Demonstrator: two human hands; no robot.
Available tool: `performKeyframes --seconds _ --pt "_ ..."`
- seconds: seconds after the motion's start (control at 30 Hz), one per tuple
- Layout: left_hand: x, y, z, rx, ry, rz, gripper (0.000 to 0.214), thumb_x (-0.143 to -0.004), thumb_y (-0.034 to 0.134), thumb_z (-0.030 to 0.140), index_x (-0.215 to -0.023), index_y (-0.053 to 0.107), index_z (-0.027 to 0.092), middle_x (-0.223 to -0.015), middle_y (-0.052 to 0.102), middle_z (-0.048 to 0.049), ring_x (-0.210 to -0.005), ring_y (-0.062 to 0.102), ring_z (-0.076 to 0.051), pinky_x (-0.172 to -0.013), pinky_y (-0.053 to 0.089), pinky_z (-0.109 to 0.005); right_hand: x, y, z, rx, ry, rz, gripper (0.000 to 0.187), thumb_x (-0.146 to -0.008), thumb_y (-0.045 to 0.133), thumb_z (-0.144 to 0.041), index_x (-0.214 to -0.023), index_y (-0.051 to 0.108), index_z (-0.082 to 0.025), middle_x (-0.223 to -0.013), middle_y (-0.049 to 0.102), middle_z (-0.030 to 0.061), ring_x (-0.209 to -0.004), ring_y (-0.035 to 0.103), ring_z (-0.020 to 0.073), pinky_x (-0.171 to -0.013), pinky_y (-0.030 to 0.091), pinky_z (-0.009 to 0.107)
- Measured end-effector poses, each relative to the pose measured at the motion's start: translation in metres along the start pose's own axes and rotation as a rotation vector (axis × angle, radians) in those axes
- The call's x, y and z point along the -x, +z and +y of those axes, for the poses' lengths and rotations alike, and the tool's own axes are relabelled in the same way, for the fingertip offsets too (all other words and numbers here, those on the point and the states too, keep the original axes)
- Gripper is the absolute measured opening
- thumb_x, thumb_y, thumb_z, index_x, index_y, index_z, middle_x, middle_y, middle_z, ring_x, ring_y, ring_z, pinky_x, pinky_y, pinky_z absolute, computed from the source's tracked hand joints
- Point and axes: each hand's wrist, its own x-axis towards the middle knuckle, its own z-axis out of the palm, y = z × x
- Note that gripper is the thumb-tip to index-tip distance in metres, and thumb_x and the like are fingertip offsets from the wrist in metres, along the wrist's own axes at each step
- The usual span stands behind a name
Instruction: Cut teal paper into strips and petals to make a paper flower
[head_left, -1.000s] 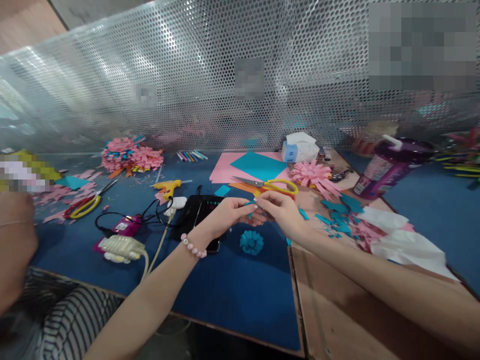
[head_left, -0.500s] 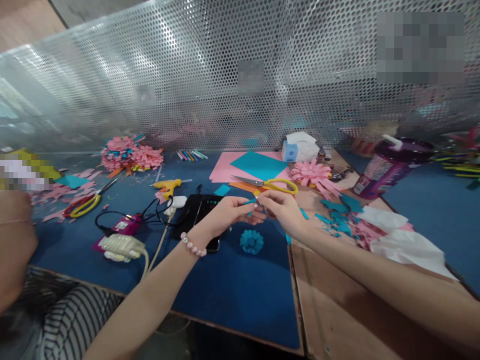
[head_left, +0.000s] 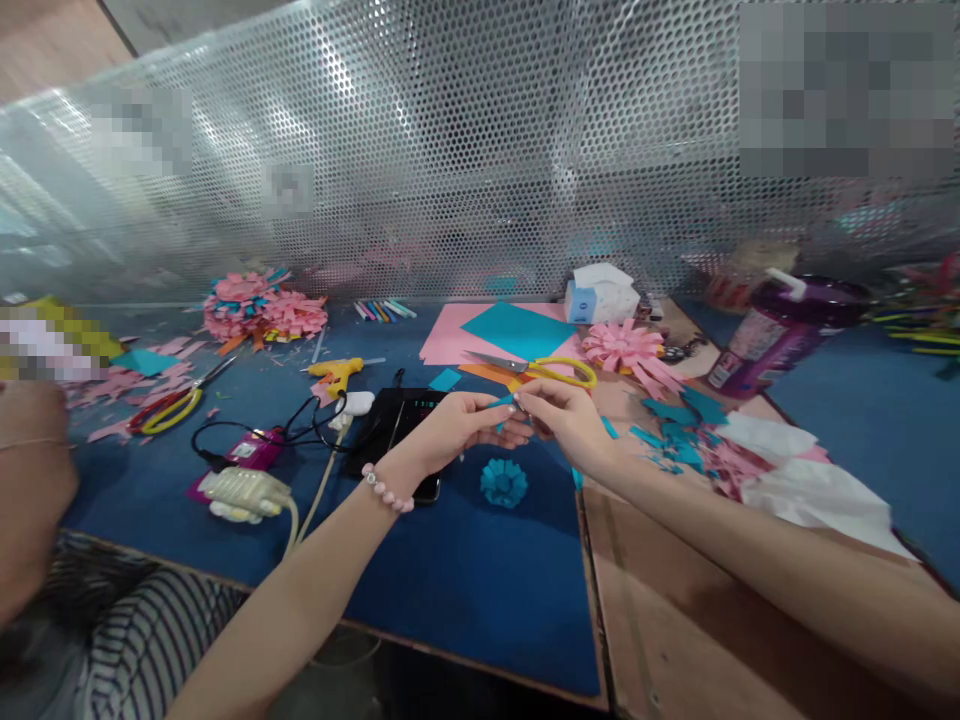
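Note:
My left hand, a beaded bracelet at its wrist, pinches a small strip of blue paper. Opposite it, the fingertips of my right hand are closed on the same strip, so both hands meet over the table. Most of the strip is hidden by the fingers. Just below them a blue paper flower lies on the blue table top. Yellow-handled scissors rest behind my hands, on orange and pink paper. A black phone is partly covered by my left hand.
Blue and pink sheets lie at the back beside a tissue box. A pink paper flower, paper scraps and a purple tumbler are at right. Leftward are a yellow glue gun, a power strip and another person's arm.
Both hands keep almost the same place and grip on the blue strip. At far left, the other person's hand has shifted slightly.

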Motion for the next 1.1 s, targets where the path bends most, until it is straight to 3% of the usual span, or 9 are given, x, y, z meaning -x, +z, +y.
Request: performKeyframes --seconds 0.87,1.1 --pt "-0.0005 -0.0011 -0.0031 -0.015 0.038 -0.003 0.031 -0.081 0.071 0.035 -0.1 0.072 0.01 -0.091 0.075 -0.0138 -0.079 0.07 -0.016 -0.082 0.054 -0.033 -0.0018 0.0003 0.0012 0.047 0.007 0.012 0.03 -0.074 0.07 -0.044 -0.073 0.066 -0.015 -0.058 0.052 -0.0028 -0.044 0.036 0.0053 -0.041 0.025 0.022" --pt "-0.0007 0.0005 -0.0015 -0.025 0.04 -0.004 0.031 -0.081 0.071 0.035 -0.098 0.072 0.01 -0.091 0.075 -0.0138 -0.082 0.071 -0.017 -0.081 0.054 -0.031 -0.0036 -0.0022 0.0051 -0.058 0.041 -0.007 0.027 -0.072 0.071 -0.042 -0.071 0.064 -0.016 -0.056 0.049 -0.0044 -0.042 0.035 0.0051 -0.04 0.023 0.023"
